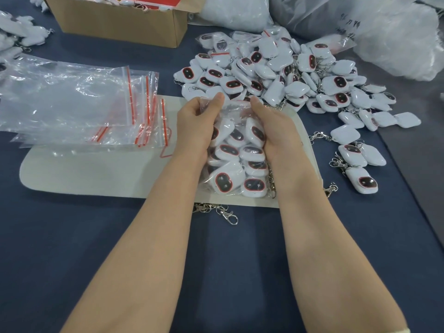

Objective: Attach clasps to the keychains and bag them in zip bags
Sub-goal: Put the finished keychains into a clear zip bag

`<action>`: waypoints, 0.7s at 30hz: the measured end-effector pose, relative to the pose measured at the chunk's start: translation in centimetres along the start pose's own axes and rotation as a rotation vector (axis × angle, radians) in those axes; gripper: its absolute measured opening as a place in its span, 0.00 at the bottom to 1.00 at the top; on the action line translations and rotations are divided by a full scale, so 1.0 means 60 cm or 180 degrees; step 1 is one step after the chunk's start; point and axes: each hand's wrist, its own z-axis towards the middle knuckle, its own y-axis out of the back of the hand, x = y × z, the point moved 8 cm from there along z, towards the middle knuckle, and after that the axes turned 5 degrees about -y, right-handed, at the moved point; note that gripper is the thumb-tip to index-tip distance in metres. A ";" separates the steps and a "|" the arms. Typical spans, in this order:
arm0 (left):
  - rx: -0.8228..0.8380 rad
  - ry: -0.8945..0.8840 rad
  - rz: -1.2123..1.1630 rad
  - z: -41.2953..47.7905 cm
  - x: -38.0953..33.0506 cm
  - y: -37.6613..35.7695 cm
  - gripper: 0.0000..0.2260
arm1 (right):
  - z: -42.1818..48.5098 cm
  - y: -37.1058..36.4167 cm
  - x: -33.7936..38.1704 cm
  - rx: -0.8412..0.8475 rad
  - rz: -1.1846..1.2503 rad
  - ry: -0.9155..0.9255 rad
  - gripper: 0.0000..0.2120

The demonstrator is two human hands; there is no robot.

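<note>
Toward ten o'clock on the blue desk (72, 236) lies a loose stack of empty zip bags (79, 99) with red seal strips, its near edge overlapping a cream mat (96, 171). A cardboard box (120, 22) stands at eleven o'clock, well apart from the work. The left hand (194, 126) is curled round the left side of a filled zip bag (236, 162), thumb and fingertips pinching its top edge. That bag lies on the mat between the two hands, packed with white keychains (223, 181), its mouth toward twelve o'clock and its bottom toward six. The right hand (274, 131) grips the bag's right side the same way, fingers curled, pinching the top. Just off the mat's near edge, at six o'clock of the bag, loose clasps (227, 213) lie on the desk. The heap of keychains (288, 75) starts just beyond the fingertips and spreads toward two o'clock, with a thin trail running down to four. Large plastic sacks (396, 32) crowd the far right corner. The widest stretch of blue desk lies toward seven o'clock, left of the left forearm.
</note>
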 end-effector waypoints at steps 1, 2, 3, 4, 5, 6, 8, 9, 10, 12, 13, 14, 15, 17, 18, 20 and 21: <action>0.0071 0.0072 -0.0019 0.001 0.002 -0.003 0.12 | 0.001 0.000 -0.001 -0.0008 0.0051 0.0000 0.10; 0.0161 0.0157 -0.0066 0.001 0.005 -0.006 0.09 | 0.001 0.000 -0.002 -0.0005 0.0100 -0.0001 0.10; 0.0267 0.0234 -0.0118 0.000 0.007 -0.011 0.07 | 0.001 -0.001 -0.002 0.0013 0.0153 -0.0002 0.10; 0.0346 0.0293 -0.0161 -0.002 0.008 -0.014 0.05 | 0.001 -0.003 -0.003 0.0035 0.0200 0.0002 0.10; 0.0382 0.0320 -0.0174 -0.003 0.008 -0.015 0.05 | 0.001 -0.004 -0.002 0.0062 0.0244 0.0016 0.10; 0.0382 0.0330 -0.0176 -0.003 0.009 -0.015 0.05 | 0.000 -0.006 -0.001 0.0101 0.0287 0.0031 0.10; 0.0330 0.0271 -0.0215 -0.004 0.008 -0.013 0.02 | -0.002 -0.013 -0.001 0.0253 0.0339 0.0034 0.09; 0.0292 0.0238 -0.0220 -0.003 0.007 -0.013 0.01 | -0.003 -0.017 -0.002 0.0339 0.0328 0.0024 0.09; 0.0258 0.0221 -0.0219 -0.003 0.008 -0.013 0.02 | -0.004 -0.020 -0.002 0.0403 0.0311 0.0016 0.09; 0.0233 0.0203 -0.0196 -0.002 0.008 -0.013 0.03 | -0.005 -0.022 -0.004 0.0470 0.0339 -0.0021 0.09; 0.0226 0.0194 -0.0172 -0.002 0.008 -0.013 0.04 | -0.006 -0.023 -0.005 0.0476 0.0367 -0.0049 0.09; 0.0216 0.0193 -0.0150 -0.001 0.008 -0.013 0.04 | -0.008 -0.023 -0.005 0.0472 0.0393 -0.0066 0.08; 0.0206 0.0199 -0.0143 -0.001 0.008 -0.012 0.04 | -0.010 -0.023 -0.005 0.0456 0.0414 -0.0073 0.07; 0.0204 0.0220 -0.0149 -0.001 0.009 -0.012 0.04 | -0.012 -0.022 -0.005 0.0411 0.0409 -0.0063 0.05; 0.0209 0.0237 -0.0154 -0.001 0.009 -0.012 0.04 | -0.011 -0.021 -0.004 0.0395 0.0393 -0.0052 0.07; 0.0227 0.0289 -0.0147 -0.001 0.010 -0.012 0.04 | -0.009 -0.020 -0.003 0.0386 0.0354 -0.0024 0.10; 0.0221 0.0308 -0.0142 -0.001 0.011 -0.012 0.05 | -0.009 -0.020 -0.003 0.0388 0.0330 -0.0005 0.11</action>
